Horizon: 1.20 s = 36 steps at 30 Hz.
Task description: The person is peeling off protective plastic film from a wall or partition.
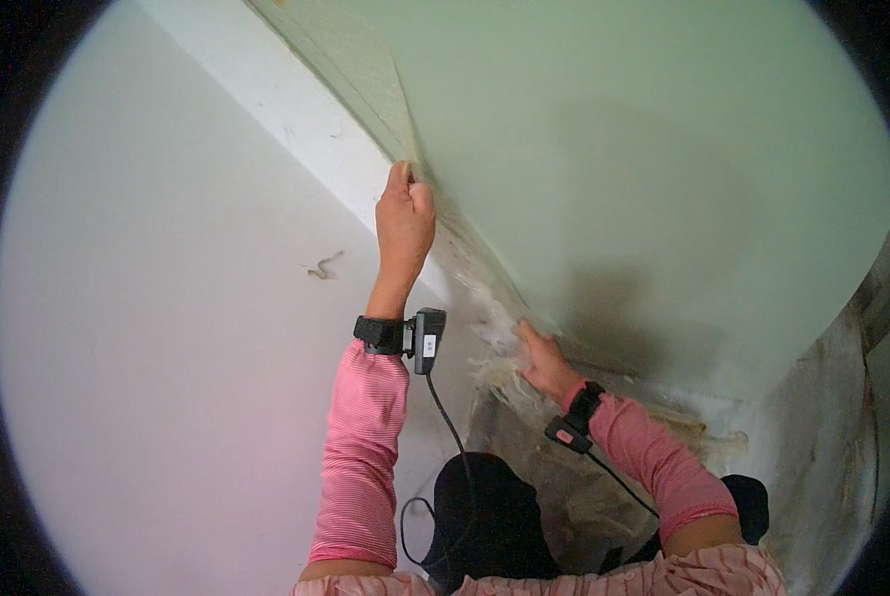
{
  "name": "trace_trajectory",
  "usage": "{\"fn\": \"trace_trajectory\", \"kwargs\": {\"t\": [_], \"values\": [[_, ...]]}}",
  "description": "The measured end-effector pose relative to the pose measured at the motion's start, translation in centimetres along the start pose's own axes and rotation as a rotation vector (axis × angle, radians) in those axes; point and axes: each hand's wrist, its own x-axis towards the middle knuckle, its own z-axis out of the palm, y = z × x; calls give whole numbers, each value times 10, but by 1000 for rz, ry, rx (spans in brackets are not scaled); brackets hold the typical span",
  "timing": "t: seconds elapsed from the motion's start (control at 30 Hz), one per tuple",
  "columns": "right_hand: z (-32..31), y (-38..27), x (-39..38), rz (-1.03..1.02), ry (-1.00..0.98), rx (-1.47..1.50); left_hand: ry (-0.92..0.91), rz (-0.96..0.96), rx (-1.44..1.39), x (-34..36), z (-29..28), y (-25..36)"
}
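My left hand (405, 223) is raised at the edge where the green wall (683, 149) meets a white band (296, 124). Its fingers are closed on a strip of thin, pale masking film (405, 114) that pulls away from the green wall above it. Lower and to the right, my right hand (547, 366) grips a bunched part of the same translucent film, its fingertips partly hidden. Crumpled film (472, 280) runs slanting between both hands along the wall's edge. Black straps with small cabled devices sit on both wrists.
Loose, wrinkled plastic sheeting (812, 447) hangs and lies at the lower right, around my dark-clothed knees (489, 517). A pale plain surface (166, 348) fills the left side, with a small curled scrap (323, 266) on it. Black cables (445, 412) trail from my wrists.
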Motion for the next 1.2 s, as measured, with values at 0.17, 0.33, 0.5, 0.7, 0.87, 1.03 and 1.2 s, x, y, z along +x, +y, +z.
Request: {"fn": "trace_trajectory", "kwargs": {"t": [0.17, 0.33, 0.5, 0.7, 0.87, 1.03, 1.2], "values": [[-2, 5, 13, 3, -40, -95, 16, -16, -30, -11, -9, -8], [4, -2, 3, -176, -92, -363, -36, -184, -111, -24, -23, -12], [-29, 11, 22, -247, -175, -329, -23, -223, -162, -33, -20, -7], [32, -19, -17, 62, 118, -44, -4, -285, -206, -48, -40, -5], [21, -17, -11, 3, 68, -108, -4, -335, -222, -60, -46, -3], [19, -11, -6, 50, 66, -264, 8, -361, -189, -70, -54, -9], [15, 0, -16, 10, 90, -587, -12, -426, -210, -88, -53, -20]]}}
